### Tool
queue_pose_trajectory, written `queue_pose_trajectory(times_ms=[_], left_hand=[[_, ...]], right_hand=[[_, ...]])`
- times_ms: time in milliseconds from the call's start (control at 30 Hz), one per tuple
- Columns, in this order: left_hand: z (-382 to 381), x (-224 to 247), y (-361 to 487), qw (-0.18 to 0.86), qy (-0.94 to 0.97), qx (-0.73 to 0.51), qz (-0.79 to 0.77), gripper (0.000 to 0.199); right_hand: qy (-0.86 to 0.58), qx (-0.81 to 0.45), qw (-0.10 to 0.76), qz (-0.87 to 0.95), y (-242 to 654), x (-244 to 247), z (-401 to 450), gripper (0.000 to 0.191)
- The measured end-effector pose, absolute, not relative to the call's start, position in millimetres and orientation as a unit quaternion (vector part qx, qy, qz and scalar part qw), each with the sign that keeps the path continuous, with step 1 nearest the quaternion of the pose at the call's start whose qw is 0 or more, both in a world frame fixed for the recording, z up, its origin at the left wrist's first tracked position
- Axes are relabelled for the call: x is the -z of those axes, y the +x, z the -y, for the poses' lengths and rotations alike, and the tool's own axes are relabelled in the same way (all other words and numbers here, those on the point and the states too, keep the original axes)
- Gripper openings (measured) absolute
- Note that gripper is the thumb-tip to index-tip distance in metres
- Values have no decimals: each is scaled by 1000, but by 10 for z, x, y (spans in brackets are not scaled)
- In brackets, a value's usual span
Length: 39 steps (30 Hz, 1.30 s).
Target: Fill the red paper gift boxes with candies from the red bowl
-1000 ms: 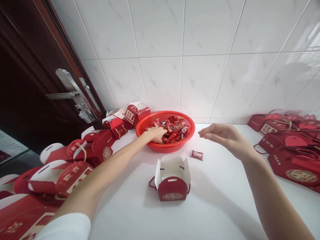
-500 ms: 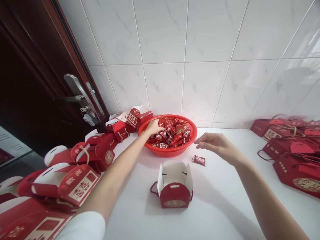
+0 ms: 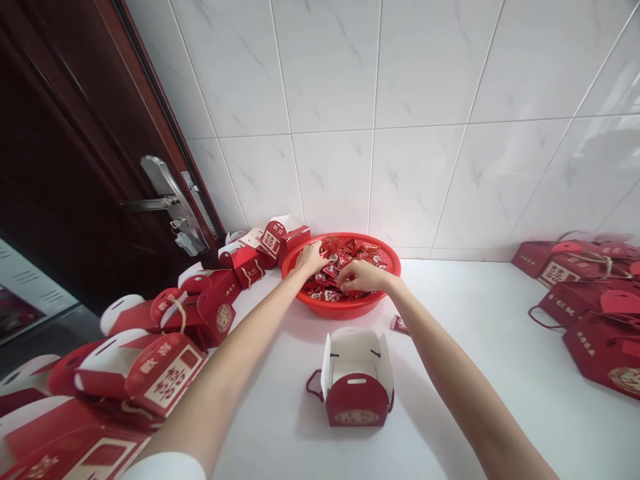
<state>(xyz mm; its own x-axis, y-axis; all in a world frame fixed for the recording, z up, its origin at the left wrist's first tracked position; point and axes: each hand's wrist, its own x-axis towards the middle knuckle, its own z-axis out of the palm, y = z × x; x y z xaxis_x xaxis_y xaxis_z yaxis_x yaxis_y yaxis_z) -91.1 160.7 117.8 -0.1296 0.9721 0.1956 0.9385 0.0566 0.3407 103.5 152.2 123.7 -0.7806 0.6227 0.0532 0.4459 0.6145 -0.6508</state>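
Tiled wall (image 3: pixel 330 80): pale and faintly veined, rising behind a white desk (image 3: pixel 450 427).
Left hand (image 3: pixel 311 259): over the near-left rim of the basket, fingers bent among the sweets; whether they pinch one cannot be told.
Right hand (image 3: pixel 361 275): inside the basket, knuckles up and fingers curled down into the sweets; the tips are hidden, so a grip cannot be confirmed.
Red basket (image 3: pixel 345 311): on the desk near the wall, with both hands in it.
Wrapped sweets (image 3: pixel 369 255): heaped in the basket, plenty left, mostly red wrappers.
Loose sweet (image 3: pixel 399 325): on the desk just beside the basket, partly covered by the right forearm.
Small gift box (image 3: pixel 357 400): upright on the desk in front of the basket, flaps raised, dark red cord (image 3: pixel 314 387) at its side; no sweets show in the visible part of its white inside, so filling and closing look undone for this one.
Boxes on the left (image 3: pixel 167 373): many, crowded together with flaps up; their contents cannot be made out, though they look unfinished.
Boxes on the right (image 3: pixel 603 347): a smaller visible group, tops apparently folded together, which I judge to be the finished portion.
Dark door (image 3: pixel 75 133): beyond the left-hand boxes, metal handle (image 3: pixel 150 204) and keys (image 3: pixel 186 241) showing.
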Motion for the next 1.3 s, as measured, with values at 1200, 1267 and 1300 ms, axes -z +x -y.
queue_pose_trajectory(times_ms=[1200, 1267, 1300], left_hand=[[-1645, -1055, -591, -46, 945, 25, -324, 11], [-1649, -1087, -494, -33, 936, 68, -343, 10], [-1648, -1105, -442, -35, 929, 93, -357, 10]], right_hand=[[-464, -256, 418, 738, 1247, -819, -1863, 13], [-465, -258, 412, 740, 1241, -822, -1856, 11], [-469, -259, 409, 739, 1237, -824, -1851, 10]])
